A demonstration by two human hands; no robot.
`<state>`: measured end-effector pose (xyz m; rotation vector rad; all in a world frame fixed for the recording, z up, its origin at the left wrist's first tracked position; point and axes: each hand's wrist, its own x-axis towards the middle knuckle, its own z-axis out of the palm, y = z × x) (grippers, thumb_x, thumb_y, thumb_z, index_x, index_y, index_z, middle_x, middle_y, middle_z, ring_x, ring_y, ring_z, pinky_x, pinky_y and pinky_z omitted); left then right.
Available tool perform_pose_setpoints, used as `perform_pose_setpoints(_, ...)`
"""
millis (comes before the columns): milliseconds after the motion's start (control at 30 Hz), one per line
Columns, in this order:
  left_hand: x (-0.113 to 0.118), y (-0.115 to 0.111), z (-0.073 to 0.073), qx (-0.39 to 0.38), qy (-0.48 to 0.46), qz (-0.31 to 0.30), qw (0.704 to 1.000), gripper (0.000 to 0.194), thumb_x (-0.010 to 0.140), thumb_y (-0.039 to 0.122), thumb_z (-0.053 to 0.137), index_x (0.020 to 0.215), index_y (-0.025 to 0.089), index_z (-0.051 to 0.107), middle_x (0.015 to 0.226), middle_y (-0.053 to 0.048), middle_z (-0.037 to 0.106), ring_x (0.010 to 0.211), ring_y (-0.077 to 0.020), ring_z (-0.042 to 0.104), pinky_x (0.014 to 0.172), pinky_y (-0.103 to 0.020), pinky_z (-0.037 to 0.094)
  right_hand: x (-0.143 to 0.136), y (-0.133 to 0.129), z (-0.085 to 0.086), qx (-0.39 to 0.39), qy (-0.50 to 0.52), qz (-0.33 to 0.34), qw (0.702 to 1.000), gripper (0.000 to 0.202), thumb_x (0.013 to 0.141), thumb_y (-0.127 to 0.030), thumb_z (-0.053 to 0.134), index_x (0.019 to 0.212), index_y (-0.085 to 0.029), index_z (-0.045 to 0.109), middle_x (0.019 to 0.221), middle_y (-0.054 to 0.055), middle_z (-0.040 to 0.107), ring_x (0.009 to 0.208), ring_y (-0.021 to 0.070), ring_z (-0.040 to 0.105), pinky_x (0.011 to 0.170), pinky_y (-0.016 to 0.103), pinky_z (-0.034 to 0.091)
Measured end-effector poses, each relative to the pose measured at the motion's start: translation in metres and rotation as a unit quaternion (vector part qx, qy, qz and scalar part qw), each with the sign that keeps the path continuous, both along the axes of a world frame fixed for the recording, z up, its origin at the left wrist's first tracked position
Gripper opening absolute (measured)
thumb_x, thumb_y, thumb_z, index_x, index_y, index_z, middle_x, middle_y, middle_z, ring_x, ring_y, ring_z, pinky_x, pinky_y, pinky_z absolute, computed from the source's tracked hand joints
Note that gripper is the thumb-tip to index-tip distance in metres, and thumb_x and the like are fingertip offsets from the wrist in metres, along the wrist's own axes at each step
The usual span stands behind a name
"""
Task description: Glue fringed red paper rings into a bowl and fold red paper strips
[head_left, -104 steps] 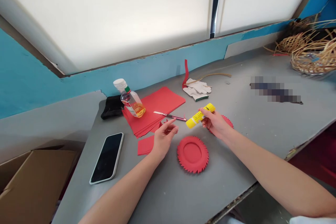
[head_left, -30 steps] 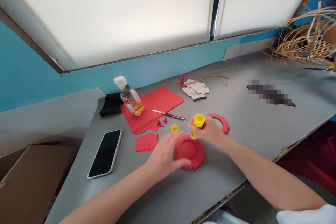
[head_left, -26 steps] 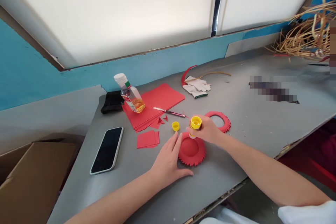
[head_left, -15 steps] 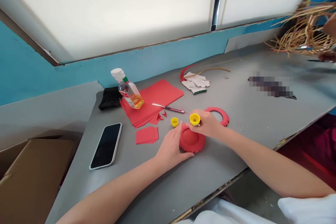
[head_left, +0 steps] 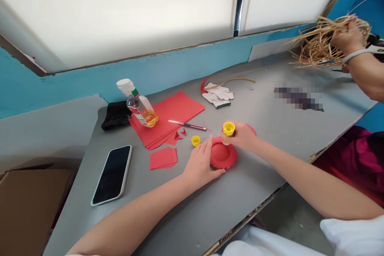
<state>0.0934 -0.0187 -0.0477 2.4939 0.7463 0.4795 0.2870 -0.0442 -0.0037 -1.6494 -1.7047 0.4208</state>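
Red toothed disc (head_left: 225,158): lies flat on the gray table (head_left: 177,212), between the fingers of our two hands.
Left hand (head_left: 198,166): we spread fingers and thumb apart against the disc's left edge.
Right hand (head_left: 242,137): our fingers clasp the yellow glue stick (head_left: 229,129) over the disc's far rim; we cannot tell whether it touches.
Yellow cap (head_left: 195,141): sits just beside our left fingertips.
Craft knife (head_left: 192,126): lies beyond those fingertips.

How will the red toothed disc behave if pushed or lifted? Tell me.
The red toothed disc is probably light, since it looks like paper. Its notched edge may bend easily. Lying flat, it would likely slide, not roll.
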Motion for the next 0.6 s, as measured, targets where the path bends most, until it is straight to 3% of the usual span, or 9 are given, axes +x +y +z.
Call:
perform_pose_setpoints(167, 0.000, 0.000, -0.001, 0.010, 0.007, 0.002, 1.000, 0.109, 0.064, 0.045, 0.069, 0.143, 0.016, -0.001, 0.133, -0.016, 0.040, 0.122, -0.0322, 0.038, 0.097, -0.048, 0.032, -0.008, 0.013, 0.000, 0.016, 0.010, 0.026, 0.999, 0.017, 0.074, -0.038, 0.054, 0.070, -0.023, 0.046, 0.064, -0.003, 0.050, 0.058, 0.0130, 0.044, 0.057, 0.027, 0.036)
perform_pose_setpoints(333, 0.000, 0.000, -0.002, 0.012, 0.011, 0.007, 1.000, 0.111, 0.064, 0.046, 0.069, 0.142, 0.016, -0.003, 0.132, -0.015, 0.042, 0.121, -0.0311, 0.038, 0.098, -0.046, 0.032, -0.004, -0.004, 0.004, 0.014, -0.022, 0.035, 0.999, 0.016, 0.072, -0.031, 0.055, 0.066, -0.022, 0.044, 0.062, -0.004, 0.047, 0.056, 0.0116, 0.040, 0.054, 0.026, 0.035)
perform_pose_setpoints(467, 0.000, 0.000, -0.002, 0.010, 0.006, 0.002, 1.000, 0.110, 0.064, 0.046, 0.069, 0.142, 0.016, -0.002, 0.133, -0.015, 0.040, 0.121, -0.0308, 0.039, 0.097, -0.046, 0.032, -0.001, -0.022, 0.008, -0.018, -0.023, 0.053, 0.998, 0.014, 0.072, -0.031, 0.056, 0.068, -0.022, 0.046, 0.065, -0.001, 0.053, 0.061, 0.0133, 0.047, 0.057, 0.026, 0.037)
perform_pose_setpoints(600, 0.000, 0.000, -0.002, 0.010, 0.004, 0.001, 1.000, 0.108, 0.065, 0.047, 0.068, 0.143, 0.017, -0.001, 0.133, -0.016, 0.040, 0.122, -0.0317, 0.038, 0.097, -0.047, 0.032, 0.000, -0.014, 0.010, -0.006, -0.016, 0.022, 1.000, 0.014, 0.072, -0.034, 0.057, 0.074, -0.022, 0.050, 0.072, 0.000, 0.057, 0.064, 0.0139, 0.050, 0.061, 0.027, 0.039)
